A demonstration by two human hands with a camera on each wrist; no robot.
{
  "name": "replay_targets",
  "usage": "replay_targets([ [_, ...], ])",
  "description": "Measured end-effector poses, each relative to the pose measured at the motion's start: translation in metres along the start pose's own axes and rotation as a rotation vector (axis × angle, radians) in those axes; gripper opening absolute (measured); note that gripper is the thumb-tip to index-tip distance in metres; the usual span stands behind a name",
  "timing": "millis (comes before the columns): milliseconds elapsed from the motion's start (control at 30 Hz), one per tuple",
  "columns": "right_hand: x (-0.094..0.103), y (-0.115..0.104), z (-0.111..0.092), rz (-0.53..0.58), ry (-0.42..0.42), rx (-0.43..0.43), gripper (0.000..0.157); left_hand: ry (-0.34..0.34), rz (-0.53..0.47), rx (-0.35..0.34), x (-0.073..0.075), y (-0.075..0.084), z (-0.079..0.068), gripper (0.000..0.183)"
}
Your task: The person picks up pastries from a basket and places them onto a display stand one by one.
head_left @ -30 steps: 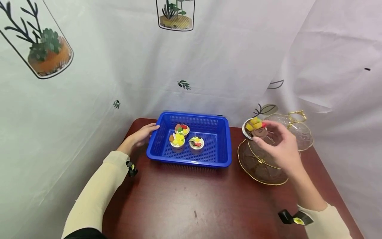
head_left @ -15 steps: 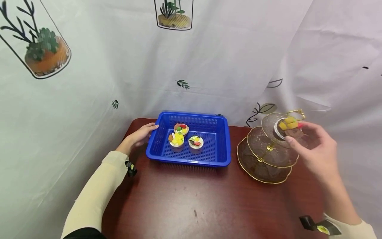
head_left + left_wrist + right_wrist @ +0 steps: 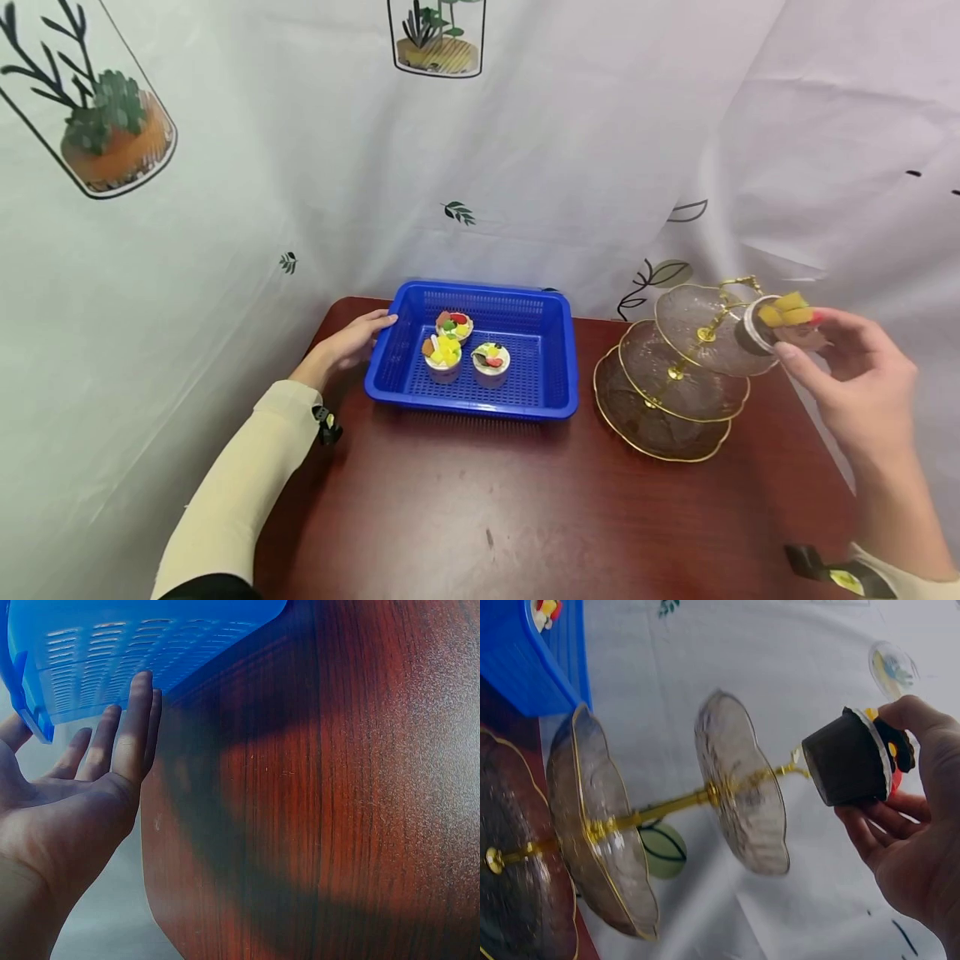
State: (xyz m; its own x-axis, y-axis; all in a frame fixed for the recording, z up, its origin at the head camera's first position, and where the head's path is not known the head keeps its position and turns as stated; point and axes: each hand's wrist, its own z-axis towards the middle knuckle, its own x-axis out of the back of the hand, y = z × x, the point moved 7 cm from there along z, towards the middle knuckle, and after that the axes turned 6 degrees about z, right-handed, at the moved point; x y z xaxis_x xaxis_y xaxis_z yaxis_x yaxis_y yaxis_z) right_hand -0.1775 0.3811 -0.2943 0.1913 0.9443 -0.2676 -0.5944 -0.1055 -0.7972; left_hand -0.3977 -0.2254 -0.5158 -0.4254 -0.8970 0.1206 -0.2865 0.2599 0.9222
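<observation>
Looking down, we see the reddish-brown bench point(image 3: 525, 500), which carries a blue mesh basket point(image 3: 528, 358) and, to its right, a three-tier stand point(image 3: 686, 396) with gold edges. Our left hand point(image 3: 352, 337) rests at the left rim of the basket, its thumb at the rim and its fingers rather straight beside the outer wall. Our right hand point(image 3: 862, 375) pinches a dark dessert cup point(image 3: 847, 761) near its top, above the highest tier; whether the cup touches the handle point(image 3: 791, 769), we cannot tell. Inside the basket stand three pale dessert cups point(image 3: 491, 372).
</observation>
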Motion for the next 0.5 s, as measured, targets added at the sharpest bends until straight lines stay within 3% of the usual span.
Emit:
replay_targets([
  [100,0.013,0.002,0.002,-0.056,0.047,-0.016,0.052,-0.004,-0.001,0.003,-0.001,0.002,0.0,0.062],
  [267,0.029,0.016,0.005,-0.23,0.108,-0.147,0.048,-0.022,0.001,0.0,-0.005,0.008,-0.005,0.061],
  [400,0.034,0.026,0.007,-0.354,0.091,-0.223,0.044,-0.035,-0.003,0.004,-0.008,0.014,-0.011,0.061],
  [500,0.035,0.031,0.009,-0.522,0.064,-0.256,0.042,-0.037,-0.004,0.007,-0.007,0.015,-0.012,0.06],
])
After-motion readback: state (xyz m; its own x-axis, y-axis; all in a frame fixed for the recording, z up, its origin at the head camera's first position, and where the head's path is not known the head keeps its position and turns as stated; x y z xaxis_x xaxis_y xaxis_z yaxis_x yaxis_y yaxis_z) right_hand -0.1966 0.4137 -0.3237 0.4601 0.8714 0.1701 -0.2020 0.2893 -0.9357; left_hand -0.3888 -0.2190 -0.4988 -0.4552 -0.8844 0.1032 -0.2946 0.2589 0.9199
